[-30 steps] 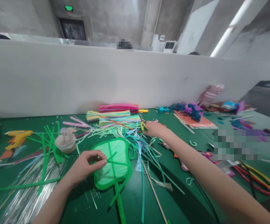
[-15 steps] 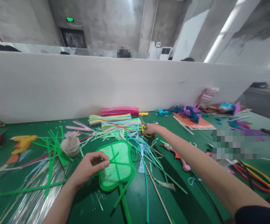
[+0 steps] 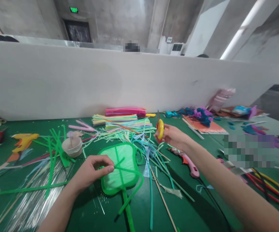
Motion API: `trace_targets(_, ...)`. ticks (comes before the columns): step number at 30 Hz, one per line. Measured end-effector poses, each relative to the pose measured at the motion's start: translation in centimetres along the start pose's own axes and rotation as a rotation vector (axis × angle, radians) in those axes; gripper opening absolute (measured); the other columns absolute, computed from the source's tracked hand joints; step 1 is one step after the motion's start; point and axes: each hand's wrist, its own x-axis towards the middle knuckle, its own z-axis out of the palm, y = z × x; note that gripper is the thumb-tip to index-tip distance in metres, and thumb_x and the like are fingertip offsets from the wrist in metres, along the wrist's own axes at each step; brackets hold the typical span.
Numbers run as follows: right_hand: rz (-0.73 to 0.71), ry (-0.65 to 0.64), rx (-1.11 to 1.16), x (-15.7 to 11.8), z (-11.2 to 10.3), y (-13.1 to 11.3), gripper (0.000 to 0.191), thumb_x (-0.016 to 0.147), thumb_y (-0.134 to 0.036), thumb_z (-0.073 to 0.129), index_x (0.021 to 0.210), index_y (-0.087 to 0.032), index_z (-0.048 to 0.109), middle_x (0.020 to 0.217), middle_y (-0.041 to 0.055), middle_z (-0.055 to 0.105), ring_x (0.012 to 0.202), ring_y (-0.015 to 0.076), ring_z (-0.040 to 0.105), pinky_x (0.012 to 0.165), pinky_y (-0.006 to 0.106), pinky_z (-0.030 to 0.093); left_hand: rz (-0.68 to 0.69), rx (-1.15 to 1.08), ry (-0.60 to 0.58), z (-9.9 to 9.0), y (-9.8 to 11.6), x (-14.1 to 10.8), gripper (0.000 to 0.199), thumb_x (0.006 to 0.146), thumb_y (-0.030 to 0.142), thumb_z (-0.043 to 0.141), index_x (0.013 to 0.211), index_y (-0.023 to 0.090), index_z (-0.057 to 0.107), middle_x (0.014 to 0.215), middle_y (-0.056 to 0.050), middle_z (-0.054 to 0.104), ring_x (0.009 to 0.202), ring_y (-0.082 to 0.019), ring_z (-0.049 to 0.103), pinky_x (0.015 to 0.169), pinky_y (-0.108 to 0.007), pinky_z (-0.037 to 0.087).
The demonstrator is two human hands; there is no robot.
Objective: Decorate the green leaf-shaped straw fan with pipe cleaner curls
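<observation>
A strip [image 3: 141,182] was pinched by the left hand [image 3: 94,170] over the fan [image 3: 127,156] above the table [image 3: 86,216], scissors [image 3: 161,129] were gripped near the handles by the right hand [image 3: 175,137], and cutting seemed readied, with steadiness called for.

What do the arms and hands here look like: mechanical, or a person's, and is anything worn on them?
They are a person's. The gloveless left hand and gloveless right hand have slender fingers. The left forearm and right forearm narrow towards the wrists; no sleeve, watch or bracelet shows on either. Whether the right hand wears a ring is too small to tell.
</observation>
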Motion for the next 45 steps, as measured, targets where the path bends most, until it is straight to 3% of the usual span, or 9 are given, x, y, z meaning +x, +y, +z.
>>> trace_targets(3, -0.069, -0.040, 0.105, -3.7, 2.1, 1.3, 0.052, 0.063, -0.040, 0.082, 0.100, -0.022, 0.049, 0.083, -0.0008, 0.060, 0.073, 0.0146, 0.063, 0.064, 0.025, 0.052, 0.001, -0.040, 0.001, 0.1, -0.1, 0.0, 0.019, 0.076, 0.037, 0.075, 0.073, 0.018, 0.072, 0.076, -0.003, 0.068, 0.077, -0.018, 0.058, 0.071, -0.027, 0.043)
trace_targets(5, -0.112, -0.154, 0.242, -5.5, 3.6, 2.3, 0.060, 0.063, -0.054, 0.082, 0.102, -0.024, 0.048, 0.083, 0.0000, 0.059, 0.076, 0.0180, 0.064, 0.063, 0.028, 0.052, -0.001, -0.074, -0.001, 0.2, -0.2, 0.0, 0.019, 0.075, 0.036, 0.076, 0.072, 0.018, 0.072, 0.075, -0.003, 0.067, 0.076, -0.017, 0.057, 0.069, -0.026, 0.043)
trace_targets(8, -0.166, -0.376, 0.356, -6.8, 5.3, 3.1, 0.075, 0.055, -0.066, 0.082, 0.108, -0.026, 0.048, 0.098, 0.0041, 0.060, 0.094, 0.0222, 0.064, 0.079, 0.034, 0.052, -0.014, -0.108, -0.015, 0.2, -0.3, 0.1, 0.018, 0.075, 0.035, 0.077, 0.073, 0.019, 0.072, 0.076, -0.003, 0.067, 0.075, -0.017, 0.057, 0.069, -0.026, 0.042)
trace_targets(11, -0.250, -0.550, 0.266, -7.1, 6.1, 3.3, 0.100, 0.047, -0.074, 0.080, 0.127, -0.027, 0.042, 0.121, 0.0097, 0.055, 0.115, 0.0257, 0.055, 0.098, 0.039, 0.043, -0.025, -0.143, -0.013, 0.2, -0.4, 0.1, 0.016, 0.075, 0.034, 0.078, 0.074, 0.019, 0.073, 0.077, -0.002, 0.067, 0.076, -0.016, 0.057, 0.069, -0.026, 0.042)
trace_targets(13, -0.325, -0.521, 0.162, -7.2, 6.8, 3.3, 0.103, 0.050, -0.072, 0.080, 0.132, -0.027, 0.037, 0.125, 0.0095, 0.050, 0.117, 0.0248, 0.051, 0.101, 0.037, 0.040, -0.020, -0.176, -0.007, 0.2, -0.5, 0.0, 0.015, 0.074, 0.033, 0.079, 0.073, 0.020, 0.073, 0.076, -0.002, 0.067, 0.077, -0.016, 0.057, 0.069, -0.026, 0.042)
trace_targets(17, -0.357, -0.272, -0.031, -7.6, 8.7, 4.1, 0.048, 0.079, -0.038, 0.071, 0.118, -0.025, 0.045, 0.094, 0.0004, 0.050, 0.081, 0.0149, 0.050, 0.074, 0.028, 0.044, 0.004, -0.266, 0.004, 0.2, -0.8, -0.1, 0.013, 0.073, 0.032, 0.080, 0.073, 0.020, 0.073, 0.077, -0.001, 0.067, 0.077, -0.015, 0.057, 0.071, -0.025, 0.043)
trace_targets(22, -0.347, -0.445, -0.037, -8.3, 10.0, 5.1, 0.046, 0.070, -0.010, 0.066, 0.111, -0.022, 0.049, 0.084, -0.0028, 0.048, 0.071, 0.0121, 0.043, 0.065, 0.024, 0.038, -0.005, -0.332, 0.058, 0.5, -0.9, -0.1, 0.014, 0.071, 0.031, 0.082, 0.073, 0.020, 0.073, 0.078, -0.001, 0.068, 0.078, -0.015, 0.058, 0.070, -0.024, 0.043)
trace_targets(30, -0.361, -0.473, 0.007, -8.5, 9.7, 5.3, 0.046, 0.065, -0.008, 0.064, 0.106, -0.022, 0.051, 0.080, -0.0045, 0.047, 0.067, 0.0102, 0.040, 0.061, 0.022, 0.036, -0.047, -0.331, 0.112, 0.8, -0.8, 0.4, 0.017, 0.070, 0.034, 0.082, 0.071, 0.020, 0.074, 0.073, -0.001, 0.067, 0.070, -0.014, 0.058, 0.065, -0.023, 0.045)
trace_targets(45, -0.385, -0.454, -0.206, -8.6, 9.8, 5.4, 0.041, 0.068, -0.010, 0.063, 0.108, -0.021, 0.062, 0.078, -0.0027, 0.056, 0.062, 0.0099, 0.045, 0.053, 0.020, 0.035, -0.143, -0.276, 0.169, 2.8, -0.1, 0.9, 0.010, 0.061, 0.025, 0.082, 0.067, 0.020, 0.076, 0.070, -0.001, 0.070, 0.068, -0.015, 0.061, 0.066, -0.024, 0.048)
